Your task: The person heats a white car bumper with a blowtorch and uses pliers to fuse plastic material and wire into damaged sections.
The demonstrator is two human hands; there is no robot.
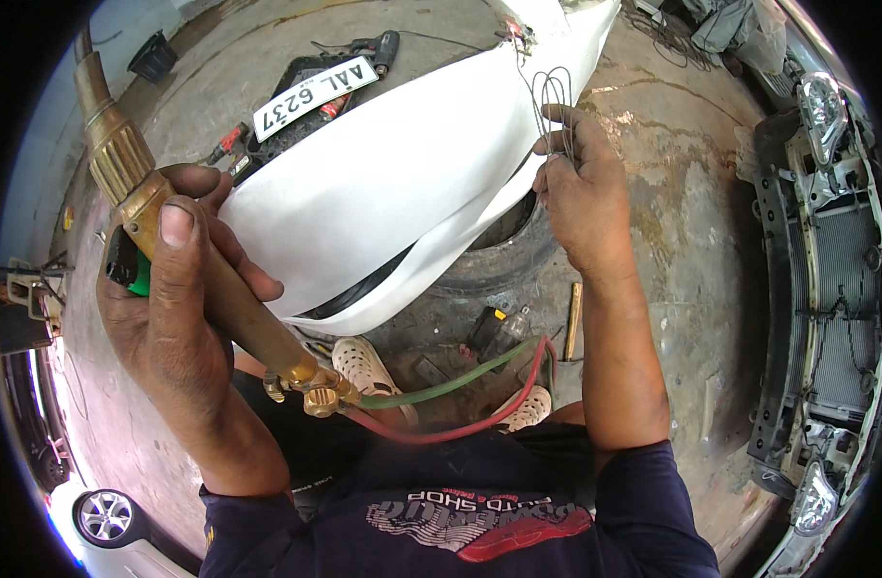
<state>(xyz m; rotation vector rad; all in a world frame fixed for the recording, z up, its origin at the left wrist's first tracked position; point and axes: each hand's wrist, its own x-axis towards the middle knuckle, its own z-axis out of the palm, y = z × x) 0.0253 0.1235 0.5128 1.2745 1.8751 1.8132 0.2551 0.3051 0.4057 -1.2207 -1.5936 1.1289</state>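
My left hand (186, 260) is wrapped round the brass body of a gas torch (244, 313), whose nozzle points up and away at the far left. A green hose (441, 387) and a red hose (451, 433) run from the torch's valve end toward my lap. Between the fingertips of my right hand (587, 183) is a looped length of thin wire (554, 96), pinched above the right edge of a white car bumper (393, 173). The bumper lies in front of me, partly over a black tire (489, 265).
Beyond the bumper are a licence plate (314, 98), a black power tool (378, 50) and a red-handled tool (231, 140). A wooden handle (573, 323) lies by my right forearm. At the right stands a car front with its radiator (836, 299) exposed. A black bucket (153, 58) sits far left.
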